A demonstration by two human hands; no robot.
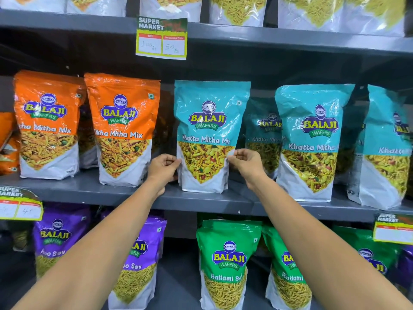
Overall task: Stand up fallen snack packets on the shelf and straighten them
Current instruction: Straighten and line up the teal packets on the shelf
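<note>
A teal Khatta Mitha Mix packet [207, 121] stands upright at the front of the grey middle shelf [134, 195]. My left hand [164, 167] pinches its left edge and my right hand [244, 161] pinches its right edge, both at about mid-height. Two orange Tikha Mitha Mix packets [124, 130] stand upright to its left. More teal packets [310, 139] stand to its right, with another partly hidden behind them.
Purple Aloo Sev packets [138, 260] and green Ratlami Sev packets [225, 262] stand on the shelf below. Pale packets line the top shelf. Yellow price tags [162, 39] hang from the shelf edges. A gap lies between the held packet and the orange ones.
</note>
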